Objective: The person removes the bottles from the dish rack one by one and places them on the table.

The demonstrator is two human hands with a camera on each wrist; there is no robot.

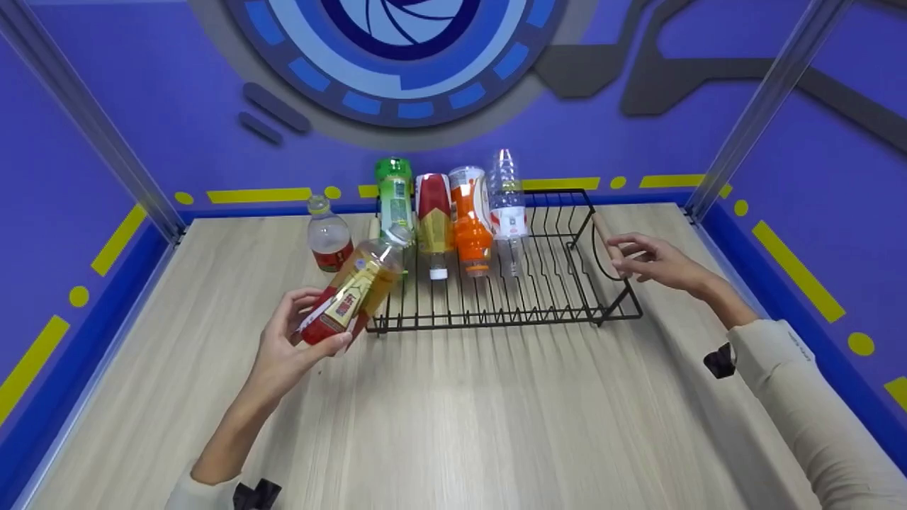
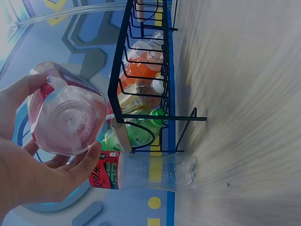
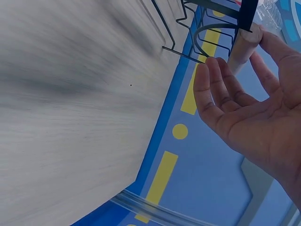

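Note:
My left hand [image 1: 294, 333] grips a plastic drink bottle [image 1: 358, 290] in a red and gold wrap near its base. Its neck tips up to the right, overlapping the left end of the black wire rack [image 1: 489, 326] in the head view; its clear base [image 2: 70, 120] faces the left wrist camera. At the rack's right end, my right hand [image 1: 655, 262] pinches the wooden handle [image 3: 242, 52] between thumb and a finger, the other fingers loosely bent below. Beyond the held bottle, a clear bottle with a red label [image 2: 108, 169] stands upright on the table.
Cap-down in the rack lean a green bottle [image 1: 395, 195], a red and gold bottle [image 1: 434, 212], an orange bottle [image 1: 472, 219] and a clear bottle [image 1: 509, 219]. The wooden table [image 1: 460, 418] ends at blue and purple walls [image 1: 156, 85] with metal corner posts.

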